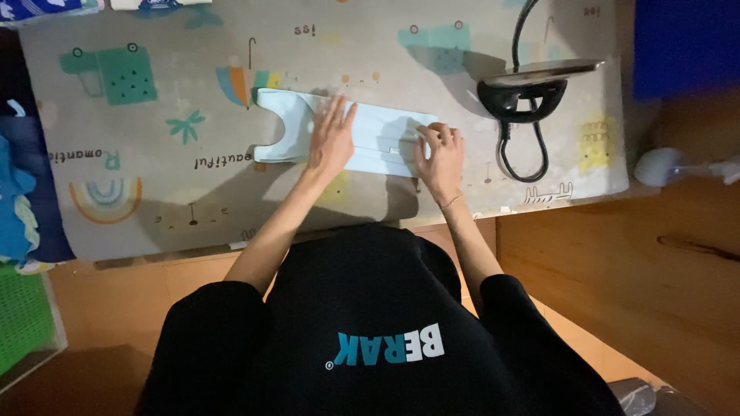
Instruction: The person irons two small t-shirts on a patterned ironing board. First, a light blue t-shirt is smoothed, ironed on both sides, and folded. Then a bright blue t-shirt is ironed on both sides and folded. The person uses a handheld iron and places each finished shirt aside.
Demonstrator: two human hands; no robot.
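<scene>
Both hands flat – garment (378, 135) mid-mat.

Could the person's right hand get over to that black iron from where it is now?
Probably yes. The right hand rests on the pale blue garment, and the iron stands just beyond it on the mat, with only its cord lying between.

I see a black iron (532, 88) standing on the patterned play mat (154, 192), its cord looped just beside it. Left of the mat sits a green basket (23, 316); right of it, 1 white lamp (663, 166).
</scene>
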